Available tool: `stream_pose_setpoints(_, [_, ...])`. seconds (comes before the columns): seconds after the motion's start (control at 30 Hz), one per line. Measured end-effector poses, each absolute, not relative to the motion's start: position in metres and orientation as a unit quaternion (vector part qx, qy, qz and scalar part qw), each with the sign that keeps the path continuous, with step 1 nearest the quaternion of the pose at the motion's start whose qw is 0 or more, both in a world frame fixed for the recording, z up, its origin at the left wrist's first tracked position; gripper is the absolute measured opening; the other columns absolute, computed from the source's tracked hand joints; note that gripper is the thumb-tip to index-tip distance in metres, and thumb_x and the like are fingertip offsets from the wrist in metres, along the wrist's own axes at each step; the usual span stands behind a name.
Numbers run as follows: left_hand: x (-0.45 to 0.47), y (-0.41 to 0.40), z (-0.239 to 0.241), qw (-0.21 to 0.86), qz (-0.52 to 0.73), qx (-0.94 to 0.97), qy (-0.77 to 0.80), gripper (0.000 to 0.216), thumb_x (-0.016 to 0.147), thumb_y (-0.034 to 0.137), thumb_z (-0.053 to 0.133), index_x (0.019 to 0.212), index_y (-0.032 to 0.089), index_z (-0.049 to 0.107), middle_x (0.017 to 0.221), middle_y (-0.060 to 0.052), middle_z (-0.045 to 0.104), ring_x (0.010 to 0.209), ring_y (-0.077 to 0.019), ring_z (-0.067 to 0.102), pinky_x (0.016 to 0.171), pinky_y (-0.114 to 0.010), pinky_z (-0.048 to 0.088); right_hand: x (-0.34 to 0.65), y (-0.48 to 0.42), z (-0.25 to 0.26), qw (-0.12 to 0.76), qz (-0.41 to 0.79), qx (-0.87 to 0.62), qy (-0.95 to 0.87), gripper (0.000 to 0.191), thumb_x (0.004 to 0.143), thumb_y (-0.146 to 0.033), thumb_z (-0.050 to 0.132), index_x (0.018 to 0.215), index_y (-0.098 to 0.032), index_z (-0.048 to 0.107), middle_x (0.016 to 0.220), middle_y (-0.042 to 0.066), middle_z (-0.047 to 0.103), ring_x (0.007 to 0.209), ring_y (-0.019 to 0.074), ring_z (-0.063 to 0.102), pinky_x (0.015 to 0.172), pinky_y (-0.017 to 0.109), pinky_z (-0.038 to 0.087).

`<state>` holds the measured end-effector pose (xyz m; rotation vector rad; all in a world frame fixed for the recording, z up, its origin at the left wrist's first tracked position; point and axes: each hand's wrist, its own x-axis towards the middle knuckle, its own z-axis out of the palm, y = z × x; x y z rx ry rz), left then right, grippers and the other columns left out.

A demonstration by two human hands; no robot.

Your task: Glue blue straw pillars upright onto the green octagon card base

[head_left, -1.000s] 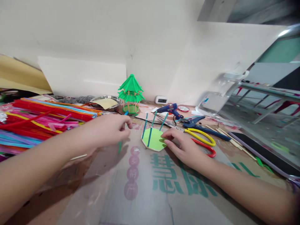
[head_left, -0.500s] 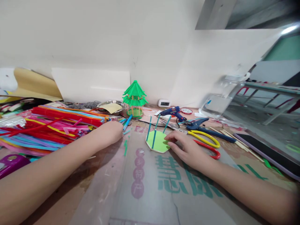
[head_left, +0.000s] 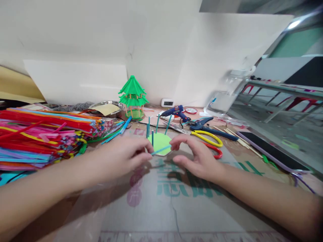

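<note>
A light green octagonal card base (head_left: 158,141) lies on the cardboard mat, with several short blue sticks (head_left: 157,123) standing upright on it. Just in front of it, my left hand (head_left: 121,158) and my right hand (head_left: 196,156) pinch the two ends of one more short blue stick (head_left: 161,150), held level between thumbs and forefingers. A finished green paper pavilion model (head_left: 132,96) stands further back near the wall.
A big pile of coloured straws (head_left: 42,134) fills the left side. Behind the base lie a blue glue gun (head_left: 176,112), blue pliers (head_left: 202,123), yellow-handled and red-handled scissors (head_left: 208,138), a metal dish (head_left: 107,108) and a dark tablet (head_left: 272,152) at right.
My left hand reached to the loose blue sticks by the straw pile, then came back to the base with one. My right hand lifted off the base and took its other end.
</note>
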<state>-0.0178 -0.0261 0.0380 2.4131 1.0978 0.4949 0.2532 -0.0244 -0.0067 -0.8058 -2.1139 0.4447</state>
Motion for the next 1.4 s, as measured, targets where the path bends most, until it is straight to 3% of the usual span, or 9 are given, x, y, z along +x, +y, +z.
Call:
stream_pose_setpoints(0.1, [0.004,-0.037,0.014,0.251,0.215,0.868,0.370,0.022,0.099,0.032,0.051,0.098,0.025,0.072,0.089,-0.001,0.076,0.078,-0.0184,0.068,0.069,-0.028,0.050,0.247,-0.040,0.000,0.377,0.275,-0.315,-0.827,0.015,0.094,-0.032,0.069,0.107,-0.024,0.072,0.090,0.004,0.078,0.083,0.0188,0.073,0.082,0.033,0.060])
stream_pose_setpoints(0.27, [0.008,-0.038,-0.007,0.308,0.251,0.847,0.353,0.023,0.101,0.035,0.054,0.095,0.024,0.073,0.087,0.000,0.077,0.077,-0.0165,0.068,0.070,-0.027,0.049,0.242,-0.045,0.001,0.319,0.474,-0.342,-0.746,0.023,0.098,-0.044,0.064,0.100,-0.024,0.074,0.087,0.003,0.078,0.080,0.0176,0.074,0.072,0.030,0.060])
stream_pose_setpoints(0.4, [-0.007,-0.025,0.002,0.183,0.354,0.818,0.416,0.043,0.101,0.044,0.051,0.066,0.020,0.058,0.061,0.002,0.058,0.060,-0.0147,0.054,0.059,-0.028,0.039,0.247,-0.035,-0.005,0.368,0.406,-0.380,-0.745,0.047,0.100,-0.064,0.051,0.086,-0.022,0.067,0.075,0.002,0.066,0.067,0.0157,0.062,0.059,0.027,0.051])
stream_pose_setpoints(0.5, [-0.018,-0.006,0.002,0.135,0.434,0.768,0.452,0.035,0.101,0.044,0.048,0.079,0.021,0.061,0.070,0.001,0.062,0.065,-0.0164,0.056,0.061,-0.029,0.043,0.251,-0.026,-0.009,0.398,0.350,-0.417,-0.738,0.058,0.098,-0.074,0.045,0.075,-0.022,0.058,0.066,-0.001,0.054,0.061,0.0150,0.052,0.056,0.027,0.045])
stream_pose_setpoints(0.57, [-0.020,0.006,-0.005,0.119,0.423,0.782,0.442,0.029,0.101,0.041,0.049,0.090,0.020,0.067,0.086,-0.003,0.071,0.081,-0.0199,0.063,0.074,-0.032,0.050,0.253,-0.021,-0.010,0.398,0.346,-0.432,-0.732,0.060,0.098,-0.076,0.043,0.074,-0.022,0.056,0.064,-0.002,0.050,0.059,0.0148,0.049,0.054,0.027,0.042])
stream_pose_setpoints(0.67, [-0.017,0.016,-0.017,0.130,0.376,0.812,0.427,0.028,0.103,0.039,0.048,0.102,0.020,0.069,0.103,-0.007,0.073,0.098,-0.0232,0.065,0.088,-0.037,0.052,0.254,-0.017,-0.012,0.393,0.360,-0.441,-0.722,0.057,0.099,-0.074,0.044,0.076,-0.023,0.054,0.063,-0.003,0.047,0.056,0.0142,0.045,0.051,0.027,0.037])
stream_pose_setpoints(0.83, [-0.013,0.018,-0.024,0.131,0.313,0.859,0.383,0.029,0.106,0.035,0.047,0.101,0.020,0.072,0.100,-0.008,0.069,0.101,-0.0245,0.062,0.093,-0.040,0.050,0.254,-0.014,-0.013,0.378,0.356,-0.430,-0.738,0.055,0.100,-0.071,0.043,0.078,-0.022,0.057,0.065,-0.003,0.047,0.057,0.0141,0.043,0.052,0.028,0.034])
stream_pose_setpoints(1.27, [-0.016,0.012,-0.028,0.089,0.350,0.883,0.299,0.019,0.102,0.030,0.064,0.091,0.020,0.073,0.088,-0.001,0.069,0.088,-0.0175,0.061,0.080,-0.032,0.045,0.255,-0.016,-0.016,0.381,0.328,-0.407,-0.763,0.051,0.110,-0.052,0.033,0.072,-0.022,0.048,0.066,-0.001,0.052,0.063,0.0140,0.050,0.061,0.028,0.041])
stream_pose_setpoints(1.4, [-0.015,0.009,-0.023,0.081,0.331,0.897,0.283,0.022,0.104,0.027,0.060,0.091,0.018,0.074,0.086,-0.002,0.068,0.086,-0.0171,0.061,0.078,-0.030,0.044,0.252,-0.016,-0.011,0.389,0.281,-0.421,-0.769,0.036,0.106,-0.040,0.045,0.077,-0.022,0.055,0.068,-0.002,0.055,0.064,0.0141,0.052,0.060,0.027,0.042])
